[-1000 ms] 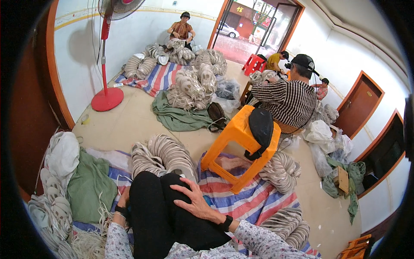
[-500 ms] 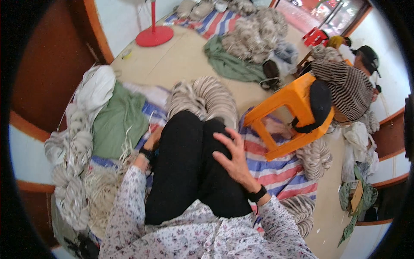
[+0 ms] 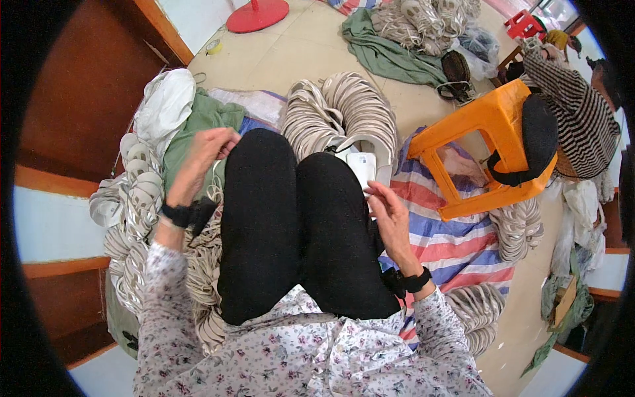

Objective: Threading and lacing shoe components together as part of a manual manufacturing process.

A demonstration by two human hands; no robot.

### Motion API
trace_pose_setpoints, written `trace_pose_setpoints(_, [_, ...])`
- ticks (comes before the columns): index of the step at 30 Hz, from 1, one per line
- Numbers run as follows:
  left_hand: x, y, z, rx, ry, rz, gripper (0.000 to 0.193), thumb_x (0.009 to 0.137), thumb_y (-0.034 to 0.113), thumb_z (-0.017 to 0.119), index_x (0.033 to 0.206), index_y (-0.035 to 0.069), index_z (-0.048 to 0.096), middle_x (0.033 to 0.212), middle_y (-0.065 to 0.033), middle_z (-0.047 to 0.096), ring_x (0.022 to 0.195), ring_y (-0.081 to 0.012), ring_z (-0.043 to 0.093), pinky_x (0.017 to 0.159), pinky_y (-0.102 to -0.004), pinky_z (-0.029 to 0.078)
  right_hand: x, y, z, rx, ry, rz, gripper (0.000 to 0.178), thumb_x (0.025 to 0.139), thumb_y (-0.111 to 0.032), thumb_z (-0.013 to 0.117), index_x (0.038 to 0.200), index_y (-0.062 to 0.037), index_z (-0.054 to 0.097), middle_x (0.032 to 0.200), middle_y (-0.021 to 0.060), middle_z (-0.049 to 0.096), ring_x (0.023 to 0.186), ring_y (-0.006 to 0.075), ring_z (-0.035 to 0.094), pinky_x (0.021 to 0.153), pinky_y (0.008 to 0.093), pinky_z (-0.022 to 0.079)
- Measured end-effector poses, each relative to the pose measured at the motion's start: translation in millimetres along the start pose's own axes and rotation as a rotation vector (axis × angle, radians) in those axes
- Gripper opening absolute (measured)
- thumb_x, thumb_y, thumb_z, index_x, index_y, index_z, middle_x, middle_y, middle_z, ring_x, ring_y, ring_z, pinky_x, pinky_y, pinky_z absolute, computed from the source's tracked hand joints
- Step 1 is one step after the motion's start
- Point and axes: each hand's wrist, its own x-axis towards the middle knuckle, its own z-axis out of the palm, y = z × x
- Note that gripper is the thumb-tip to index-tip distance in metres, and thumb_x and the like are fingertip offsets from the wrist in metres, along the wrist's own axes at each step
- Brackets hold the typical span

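Observation:
My left hand [image 3: 204, 153] is raised beside my left knee, its fingers curled together; whether anything is between them cannot be made out. Over the outer side of my right thigh, my right hand [image 3: 391, 218] has its fingers apart and holds nothing visible. Just ahead of its fingertips, a small flat white object [image 3: 362, 165] rests by my right knee. Beyond my knees stands a large bundle of cream curved strips [image 3: 360, 102], packed in a horseshoe shape. A green cloth [image 3: 211, 114] lies past my left hand.
Strung cream pieces [image 3: 135, 205] pile up at the left. An orange plastic stool [image 3: 456, 139] with a black cap [image 3: 539, 135] stands on the right. Striped sheeting [image 3: 456, 241] covers the floor there. A person in a striped top [image 3: 575, 106] sits at far right.
My left hand has risen from low beside my left leg to knee height. The right has lifted off my thigh and shifted outward. My view has tilted down, uncovering the white object.

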Motion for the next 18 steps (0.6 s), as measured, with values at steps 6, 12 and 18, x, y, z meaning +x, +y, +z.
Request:
trace_pose_setpoints(6, [-37, 63, 22, 0.489, 0.025, 0.281, 0.024, 0.095, 0.017, 0.059, 0.109, 0.0, 0.069, 0.106, -0.0061, 0.063, 0.102, -0.0182, 0.058, 0.093, -0.0306, 0.044, 23, 75, -21, 0.04, -0.028, 0.247, 0.022, 0.096, -0.015, 0.061, 0.112, -0.0019, 0.069, 0.094, 0.0056, 0.073, 0.082, 0.0114, 0.067, 0.065, 0.0241, 0.051])
trace_pose_setpoints(12, [-43, 64, 37, 0.835, -0.032, 0.515, 0.024, 0.083, 0.012, 0.066, 0.106, 0.006, 0.071, 0.115, -0.0106, 0.06, 0.113, -0.0294, 0.055, 0.102, -0.0382, 0.041, 86, 86, 12, -0.056, -0.149, 0.285, 0.022, 0.093, -0.01, 0.061, 0.112, -0.0024, 0.07, 0.1, 0.0089, 0.072, 0.082, 0.0149, 0.07, 0.068, 0.0273, 0.054])
trace_pose_setpoints(18, [-34, 62, 46, 0.849, 0.011, 0.591, 0.017, 0.081, 0.015, 0.07, 0.097, 0.01, 0.074, 0.107, -0.0064, 0.064, 0.1, -0.0266, 0.058, 0.089, -0.0372, 0.046, 145, 112, 62, -0.333, -0.231, -0.33, 0.042, 0.083, -0.001, 0.057, 0.124, -0.0036, 0.061, 0.126, 0.0177, 0.06, 0.11, 0.0345, 0.064, 0.085, 0.0378, 0.057])
